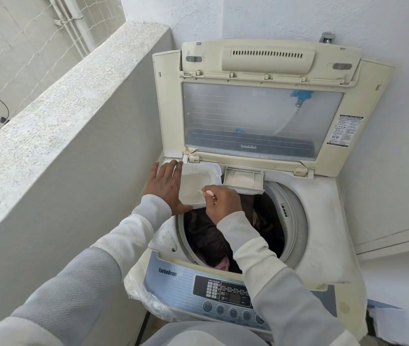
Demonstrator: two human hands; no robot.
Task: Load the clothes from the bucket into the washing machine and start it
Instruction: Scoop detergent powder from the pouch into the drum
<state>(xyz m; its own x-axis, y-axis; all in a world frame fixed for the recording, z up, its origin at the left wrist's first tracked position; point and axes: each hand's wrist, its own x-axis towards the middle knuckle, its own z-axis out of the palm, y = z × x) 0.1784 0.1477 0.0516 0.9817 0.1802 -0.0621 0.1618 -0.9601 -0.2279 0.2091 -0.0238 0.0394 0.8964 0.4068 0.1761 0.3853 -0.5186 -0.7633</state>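
A cream top-loading washing machine stands in a corner with its lid raised. Dark clothes and a bit of pink fabric fill the drum. A white detergent drawer holding powder is pulled out over the drum's back left edge. My left hand lies flat along the drawer's left side, with the thumb under its front corner. My right hand hovers over the drawer's front right corner and pinches a small pale pink scoop. The bucket is out of view.
A control panel with round buttons runs along the machine's front. A crumpled plastic cover hangs off the front left corner. A rough parapet wall stands close on the left. White walls close off the back and right.
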